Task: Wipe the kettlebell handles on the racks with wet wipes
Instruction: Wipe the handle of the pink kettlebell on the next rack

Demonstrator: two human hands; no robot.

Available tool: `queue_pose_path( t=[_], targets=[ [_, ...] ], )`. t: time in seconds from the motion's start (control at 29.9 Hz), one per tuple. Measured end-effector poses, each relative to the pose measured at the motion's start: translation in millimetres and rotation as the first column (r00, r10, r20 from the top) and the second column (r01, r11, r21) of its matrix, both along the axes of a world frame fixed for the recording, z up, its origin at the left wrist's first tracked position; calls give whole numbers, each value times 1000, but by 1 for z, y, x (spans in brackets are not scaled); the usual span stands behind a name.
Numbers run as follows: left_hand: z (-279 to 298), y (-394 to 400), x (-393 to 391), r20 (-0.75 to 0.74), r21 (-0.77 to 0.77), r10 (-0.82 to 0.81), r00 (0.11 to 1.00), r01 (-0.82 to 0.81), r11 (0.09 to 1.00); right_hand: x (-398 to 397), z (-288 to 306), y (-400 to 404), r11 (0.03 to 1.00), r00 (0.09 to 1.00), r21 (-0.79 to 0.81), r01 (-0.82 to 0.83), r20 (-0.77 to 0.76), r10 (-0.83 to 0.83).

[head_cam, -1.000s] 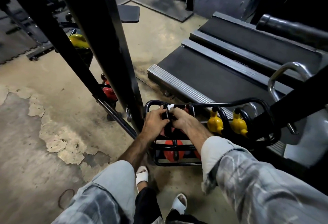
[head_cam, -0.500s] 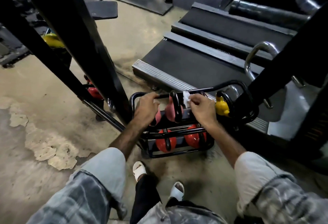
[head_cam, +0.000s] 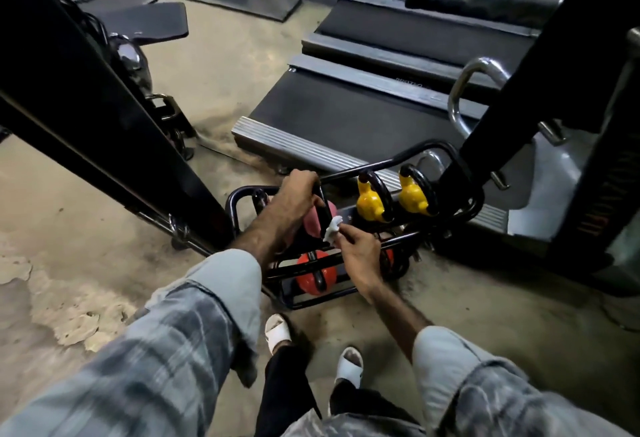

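Hands: 2. The left hand [head_cam: 298,190] curls round the black handle [head_cam: 323,201] of the pink kettlebell [head_cam: 318,223]. The right hand [head_cam: 360,252] pinches a white wet wipe [head_cam: 333,228] right at that handle.
Kettlebells: 1 pink, 2 yellow kettlebells [head_cam: 391,202] and 2 red kettlebells [head_cam: 316,277] show, the second red 1 mostly hidden.
Where: the pink one sits on the top shelf of the rack [head_cam: 239,208], at 9 o'clock from the yellow ones. The red ones sit below.
Direction: the rack's long side runs from 8 o'clock to 2 o'clock.
Looks: round shiny bells, black looped handles, thin black metal bars, crumpled wipe.
Floor: rough concrete floor [head_cam: 86,263] with peeling patches.
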State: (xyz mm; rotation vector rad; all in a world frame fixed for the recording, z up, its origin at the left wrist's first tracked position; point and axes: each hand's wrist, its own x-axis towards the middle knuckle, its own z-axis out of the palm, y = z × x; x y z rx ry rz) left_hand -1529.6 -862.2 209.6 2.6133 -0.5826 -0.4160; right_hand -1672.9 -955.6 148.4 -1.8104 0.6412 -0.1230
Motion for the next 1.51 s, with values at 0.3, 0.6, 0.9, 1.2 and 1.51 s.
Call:
queue_pose_path(
  t=[0.3,0.6,0.9,1.2,1.51],
  targets=[
    [-5,-2,10,86,48,-51,995,47,998,49,19,3,993,989,49,111,93,-115],
    [-13,3,10,18,-50,8,1000,-7,999,20,-5,7,974,983,136,180,21,-184],
    [-13,5,3,51,-112,32,998,-26,993,51,4,-1,976,993,185,116,1,-118],
    [-11,-3,-1,-71,-203,118,990,-130,970,19,-7,10,966,974,176,188,92,-206],
    [-7,1,9,-75,-121,120,990,-129,984,26,-9,-10,770,824,-615,-172,338,455]
  ],
)
